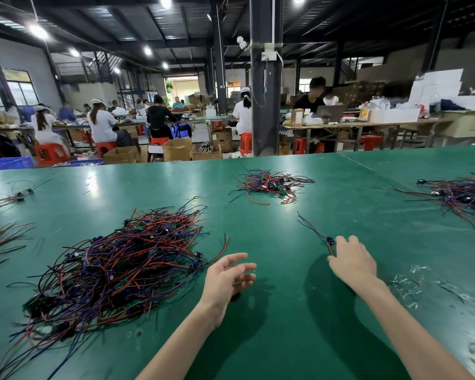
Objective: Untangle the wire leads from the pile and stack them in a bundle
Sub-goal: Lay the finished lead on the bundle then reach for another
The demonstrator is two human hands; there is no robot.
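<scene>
I cannot read any text from here, because the prints on the cardboard boxes (176, 152) are too blurred.

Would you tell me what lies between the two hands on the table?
In the head view, only bare green table lies between the left hand and the right hand.

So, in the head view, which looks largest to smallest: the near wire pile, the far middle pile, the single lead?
1. Near wire pile, though it is also closest to the camera.
2. Far middle pile.
3. Single lead by the right hand.
</scene>
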